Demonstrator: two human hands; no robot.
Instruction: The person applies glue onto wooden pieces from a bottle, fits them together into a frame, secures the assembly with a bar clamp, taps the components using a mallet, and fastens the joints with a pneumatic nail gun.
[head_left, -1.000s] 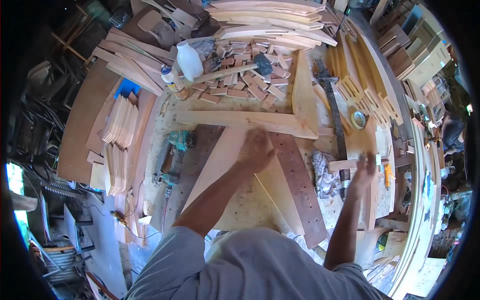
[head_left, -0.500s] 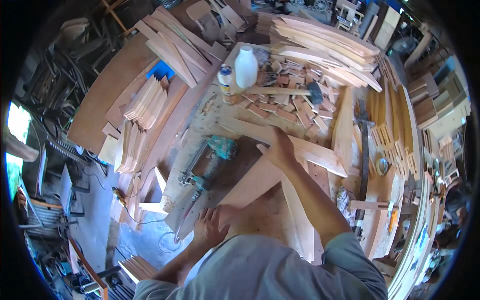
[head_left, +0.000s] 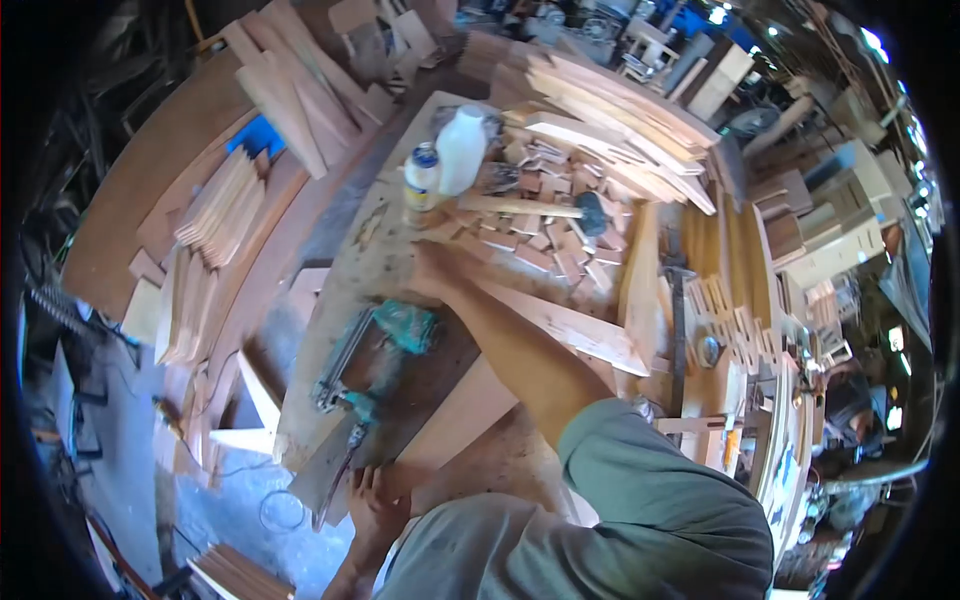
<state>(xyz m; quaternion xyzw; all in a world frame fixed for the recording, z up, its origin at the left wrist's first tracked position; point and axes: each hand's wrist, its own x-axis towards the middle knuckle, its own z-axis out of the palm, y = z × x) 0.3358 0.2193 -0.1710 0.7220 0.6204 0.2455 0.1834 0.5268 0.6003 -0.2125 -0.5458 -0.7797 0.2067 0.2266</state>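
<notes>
My right hand (head_left: 437,272) is at the left end of a long pale wooden piece (head_left: 565,322) that lies across the bench; its fingers are blurred. My left hand (head_left: 378,502) lies at the near end of a flat tapered board (head_left: 462,410), its fingers stretched out and slightly apart. Between my hands, on a dark board, rests a green nail gun (head_left: 402,328) with a hose. Just beyond my right hand stand a small glue bottle with a blue cap (head_left: 421,178) and a white jug (head_left: 461,150).
A mallet (head_left: 592,213) lies over many small wood blocks (head_left: 540,245). Long curved boards (head_left: 610,125) are stacked at the back. A metal clamp bar (head_left: 677,320) lies on the right. Slatted wood stacks (head_left: 222,215) stand at the left. A person (head_left: 850,400) is at far right.
The view has shifted. My right hand has moved left along the pale wooden piece to its end. My left hand, earlier over the wood, stays at the tapered board's near end.
</notes>
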